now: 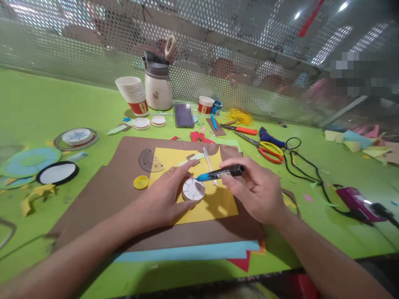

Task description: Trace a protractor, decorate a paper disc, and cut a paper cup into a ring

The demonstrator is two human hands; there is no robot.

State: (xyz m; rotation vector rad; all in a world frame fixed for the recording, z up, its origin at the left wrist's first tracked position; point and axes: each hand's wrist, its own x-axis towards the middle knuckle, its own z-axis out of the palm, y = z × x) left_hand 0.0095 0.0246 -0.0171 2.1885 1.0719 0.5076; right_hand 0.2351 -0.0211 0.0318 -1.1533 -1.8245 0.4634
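My left hand (pixel 166 195) rests on a yellow paper sheet (pixel 218 203) and pinches a small white round disc (pixel 193 189) between thumb and fingers, holding it flat on the sheet. My right hand (pixel 257 189) grips a black pen with a blue tip (pixel 221 172), and the tip points at the disc's upper edge. The yellow sheet lies on a brown card (pixel 109 187). A clear protractor (pixel 149 160) sits on the sheet's upper left corner, and a yellow bottle cap (pixel 141 182) lies just left of the sheet.
Scissors with red and yellow handles (pixel 268 150), an orange-handled cutter (pixel 241 130), a stack of paper cups (pixel 134 95), a white jug (pixel 157 83) and round paper discs (pixel 57 172) lie around. A black cable (pixel 311 174) runs to a purple glue gun (pixel 358 201) at right. A perforated metal screen (pixel 218 50) stands behind.
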